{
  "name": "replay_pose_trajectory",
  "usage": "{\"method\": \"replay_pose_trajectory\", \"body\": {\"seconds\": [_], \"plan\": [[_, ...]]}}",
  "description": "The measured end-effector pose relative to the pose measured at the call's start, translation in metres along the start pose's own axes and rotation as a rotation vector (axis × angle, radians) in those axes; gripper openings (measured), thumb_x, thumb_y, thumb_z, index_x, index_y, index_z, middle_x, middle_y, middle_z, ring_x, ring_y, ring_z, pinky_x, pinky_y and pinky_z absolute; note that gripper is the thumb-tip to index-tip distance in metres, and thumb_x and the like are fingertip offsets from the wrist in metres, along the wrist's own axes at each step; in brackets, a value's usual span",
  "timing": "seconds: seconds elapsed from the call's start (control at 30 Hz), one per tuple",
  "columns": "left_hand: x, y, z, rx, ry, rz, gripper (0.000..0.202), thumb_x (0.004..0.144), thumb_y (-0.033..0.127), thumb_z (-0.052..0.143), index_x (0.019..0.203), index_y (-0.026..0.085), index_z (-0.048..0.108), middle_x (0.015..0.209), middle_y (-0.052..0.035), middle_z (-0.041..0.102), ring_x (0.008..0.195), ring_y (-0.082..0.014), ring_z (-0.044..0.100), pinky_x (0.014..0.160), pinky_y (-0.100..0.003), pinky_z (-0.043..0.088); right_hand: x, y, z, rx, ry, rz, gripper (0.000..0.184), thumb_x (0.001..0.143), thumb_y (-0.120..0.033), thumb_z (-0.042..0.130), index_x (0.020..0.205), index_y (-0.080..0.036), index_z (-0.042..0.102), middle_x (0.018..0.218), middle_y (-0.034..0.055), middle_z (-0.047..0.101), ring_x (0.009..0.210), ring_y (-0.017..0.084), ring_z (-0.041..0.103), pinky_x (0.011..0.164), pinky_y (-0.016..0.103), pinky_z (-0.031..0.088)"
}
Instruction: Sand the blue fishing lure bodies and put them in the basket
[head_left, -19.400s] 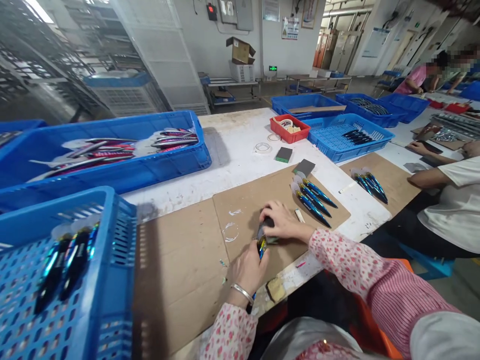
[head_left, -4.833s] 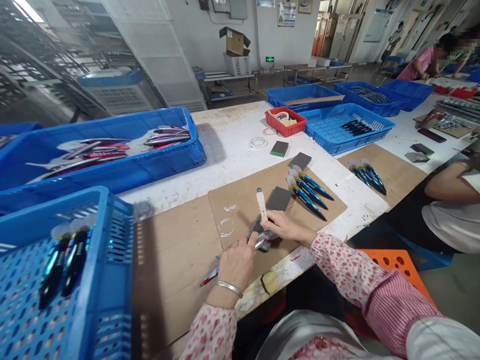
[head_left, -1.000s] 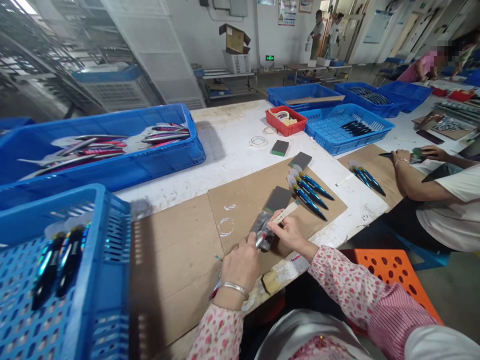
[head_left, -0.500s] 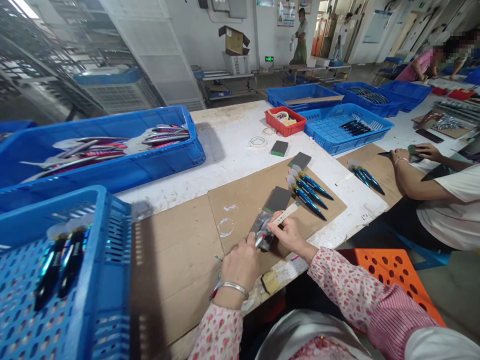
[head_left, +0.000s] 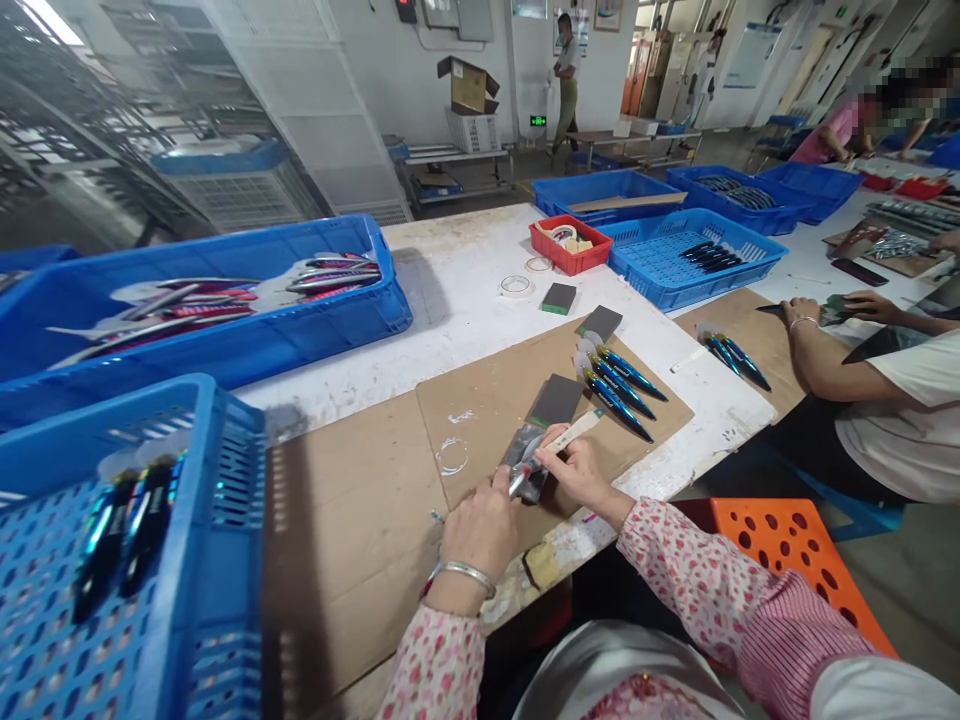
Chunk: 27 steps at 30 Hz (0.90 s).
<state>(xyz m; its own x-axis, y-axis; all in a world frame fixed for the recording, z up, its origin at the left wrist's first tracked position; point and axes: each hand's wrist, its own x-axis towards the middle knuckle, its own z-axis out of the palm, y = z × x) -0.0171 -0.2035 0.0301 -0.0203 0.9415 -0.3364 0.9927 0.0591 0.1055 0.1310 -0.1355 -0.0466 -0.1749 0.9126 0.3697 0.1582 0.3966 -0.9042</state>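
My left hand is closed round a silvery fishing lure with a spot of red, mostly hidden by the fingers. My right hand pinches a flat pale stick, its far end pointing up and right. Both hands meet over a dark grey sheet on the cardboard. Just beyond them lies a dark sanding block. Three blue lures with clear lips rest side by side to the right of that block.
At left stand a blue crate of pink-and-silver lures and a perforated blue basket holding dark lures. Farther back are tape, two more blocks and a red bin. A co-worker's hands work at right; an orange stool stands below.
My hands, the lure and the stick hold almost the same position. In the background, a standing person has moved left.
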Motion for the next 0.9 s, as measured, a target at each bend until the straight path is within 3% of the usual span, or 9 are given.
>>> {"method": "replay_pose_trajectory", "body": {"seconds": [0.27,0.4,0.73,0.9], "plan": [[0.001,-0.002,0.003,0.017,0.02,0.008,0.044,0.094,0.028,0.039,0.136,0.015,0.043,0.101,-0.0152,0.069,0.095,-0.0265,0.068,0.076,-0.034,0.048,0.0,0.001,0.001,0.007,0.03,0.02,0.02,0.085,-0.037,0.059,0.077,-0.019,0.059,0.083,0.0053,0.063,0.087,0.021,0.06,0.08,0.033,0.048],[0.001,-0.002,0.001,0.007,0.018,0.011,0.044,0.094,0.027,0.038,0.136,0.016,0.042,0.107,-0.0164,0.067,0.095,-0.0267,0.068,0.075,-0.034,0.048,0.0,0.0,0.002,0.003,0.009,-0.018,0.02,0.084,-0.036,0.06,0.073,-0.02,0.059,0.082,0.0055,0.063,0.088,0.022,0.06,0.081,0.033,0.047],[0.002,-0.003,0.004,-0.003,0.011,0.008,0.043,0.093,0.028,0.039,0.135,0.017,0.043,0.109,-0.0147,0.066,0.096,-0.0252,0.067,0.077,-0.034,0.048,0.002,-0.002,0.003,-0.022,0.076,0.019,0.022,0.086,-0.038,0.057,0.075,-0.019,0.058,0.079,0.0044,0.062,0.077,0.018,0.059,0.073,0.03,0.047],[0.0,-0.001,0.002,-0.006,0.015,0.0,0.041,0.093,0.028,0.039,0.133,0.019,0.044,0.108,-0.0133,0.066,0.095,-0.0258,0.067,0.074,-0.034,0.048,0.008,-0.003,-0.019,-0.045,0.156,0.064,0.026,0.088,-0.044,0.056,0.082,-0.019,0.06,0.078,0.0031,0.062,0.072,0.017,0.058,0.069,0.028,0.047]]}}
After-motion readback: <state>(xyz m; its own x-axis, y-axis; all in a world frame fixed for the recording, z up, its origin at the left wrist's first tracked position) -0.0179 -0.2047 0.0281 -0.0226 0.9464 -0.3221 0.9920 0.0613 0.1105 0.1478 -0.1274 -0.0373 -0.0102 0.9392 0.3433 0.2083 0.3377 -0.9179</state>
